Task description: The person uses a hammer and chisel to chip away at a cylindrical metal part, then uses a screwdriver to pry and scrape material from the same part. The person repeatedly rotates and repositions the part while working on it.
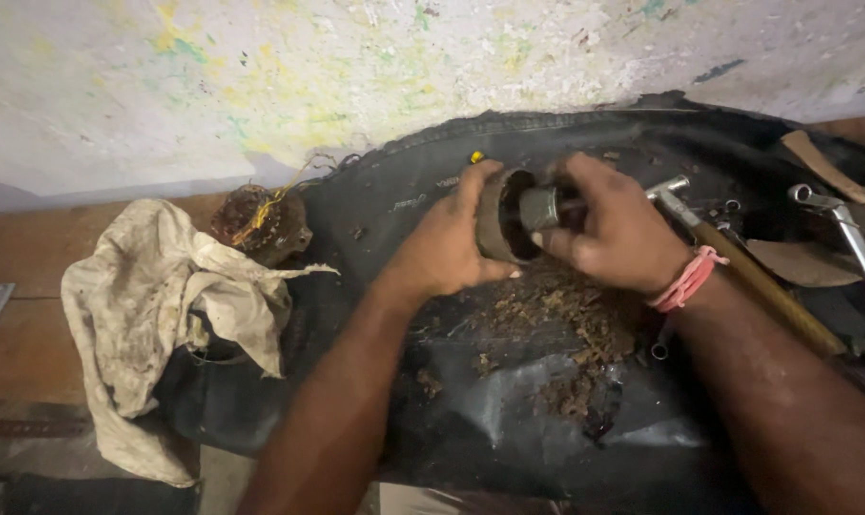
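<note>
The left hand [447, 250] grips a dark, rusty metal ring housing [497, 229] around its rim, while the right hand [616, 234] pinches a small grey metal cylinder [539, 207] at the housing's mouth. Both parts look heavy, rigid and gritty, best held by their outer walls. They sit above a black rubber sheet [509, 420] strewn with brown debris [566, 329]; a dirty cloth [165, 305] lies at nine o'clock, a wooden-handled hammer [757, 281] at three, a paint-flecked wall [356, 67] at twelve.

Dim, soft light; blurred edges
</note>
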